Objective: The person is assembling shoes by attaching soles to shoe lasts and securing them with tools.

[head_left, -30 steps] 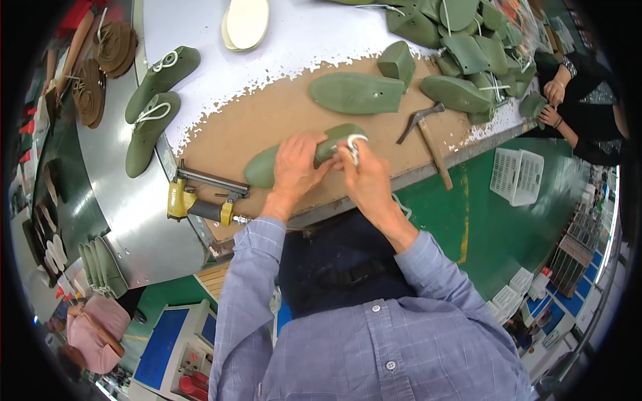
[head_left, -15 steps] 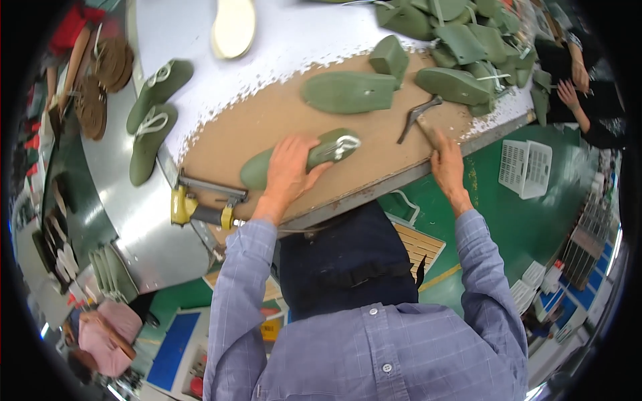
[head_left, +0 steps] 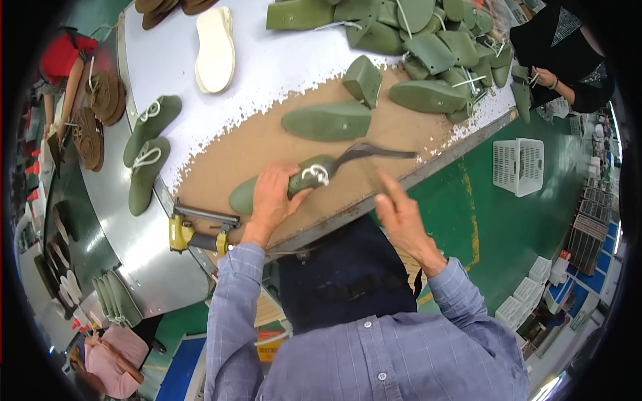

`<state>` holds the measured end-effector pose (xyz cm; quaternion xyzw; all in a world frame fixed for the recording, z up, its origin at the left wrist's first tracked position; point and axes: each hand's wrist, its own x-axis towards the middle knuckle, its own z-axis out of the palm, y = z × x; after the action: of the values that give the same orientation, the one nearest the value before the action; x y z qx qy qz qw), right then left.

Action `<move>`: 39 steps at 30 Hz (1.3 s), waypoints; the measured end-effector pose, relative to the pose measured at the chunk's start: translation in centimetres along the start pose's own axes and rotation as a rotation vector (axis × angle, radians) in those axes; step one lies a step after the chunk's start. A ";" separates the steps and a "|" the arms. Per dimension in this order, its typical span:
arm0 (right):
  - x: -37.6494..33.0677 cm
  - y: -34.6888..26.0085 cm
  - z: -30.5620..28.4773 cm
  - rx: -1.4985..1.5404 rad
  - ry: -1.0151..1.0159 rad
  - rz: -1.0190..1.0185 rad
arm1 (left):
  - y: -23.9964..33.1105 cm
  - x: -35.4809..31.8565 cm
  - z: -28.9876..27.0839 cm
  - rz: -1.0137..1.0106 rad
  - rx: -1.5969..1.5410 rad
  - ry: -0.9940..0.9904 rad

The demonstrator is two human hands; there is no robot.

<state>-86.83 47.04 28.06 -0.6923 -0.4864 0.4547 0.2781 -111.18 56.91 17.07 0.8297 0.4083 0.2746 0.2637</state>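
A green shoe last point(head_left: 243, 196) with a white cord loop lies on its side on the brown worn part of the table. My left hand point(head_left: 271, 200) is wrapped over its middle and holds it down. My right hand point(head_left: 403, 219) grips a shoemaker's hammer point(head_left: 364, 152) by its handle, which is smeared by motion. The hammer's dark curved head is at the corded end of the last; whether they touch I cannot tell. A second last point(head_left: 326, 121) and an upright green last piece point(head_left: 363, 81) lie just beyond.
A heap of green lasts point(head_left: 431, 53) covers the far right. A yellow staple gun point(head_left: 179, 234) lies at the left edge. Two corded lasts point(head_left: 148, 175), brown shoes point(head_left: 87, 139) and a cream sole point(head_left: 215, 53) are farther off. People work on both sides. A white basket point(head_left: 517, 167) stands on the floor.
My right hand has swung the hammer leftward, from the table's right part to the end of the last. My left hand still holds the last. The whole view has shifted somewhat.
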 end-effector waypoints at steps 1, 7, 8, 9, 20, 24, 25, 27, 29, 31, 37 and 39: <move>-0.6 0.1 -0.2 -0.003 -0.007 0.002 | 0.1 0.2 0.1 -0.007 0.009 -0.001; 0.5 2.0 1.6 0.029 -0.070 0.029 | -0.5 0.4 -0.1 0.045 0.000 -0.014; 0.8 1.9 1.0 0.031 -0.064 0.027 | -0.8 0.3 -0.1 0.039 0.009 -0.014; 0.5 2.1 0.5 0.041 0.052 -0.008 | -0.6 -0.1 0.1 0.025 0.011 -0.019; -0.4 1.1 1.0 0.197 0.167 -0.049 | -0.9 0.0 -1.1 0.054 0.002 -0.113; -1.6 2.7 0.8 0.277 0.336 -0.296 | -0.6 1.1 -1.8 0.091 -0.046 -0.150; -0.9 2.0 1.8 0.008 0.323 -0.488 | -0.9 0.9 -1.8 0.094 -0.041 -0.150; 0.4 -0.1 2.7 -0.068 -0.027 -0.182 | -1.1 0.4 -1.7 0.046 -0.033 -0.139; 0.8 -0.8 2.2 0.015 -0.017 -0.129 | -1.3 0.8 -1.4 0.036 -0.040 -0.141; -0.5 -0.2 2.1 0.129 0.277 -0.360 | -0.9 0.7 -1.5 0.021 -0.047 -0.149; -0.3 2.4 2.5 -0.384 0.020 -0.472 | -1.8 -0.3 -3.7 -0.017 0.003 -0.332; -0.3 4.0 -0.1 -0.571 0.123 -0.666 | -3.8 0.6 -5.9 0.007 0.106 -0.307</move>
<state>-85.10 45.28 24.88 -0.5728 -0.7716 0.1459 0.2353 -116.84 60.64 18.86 0.8761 0.3741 0.1235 0.2780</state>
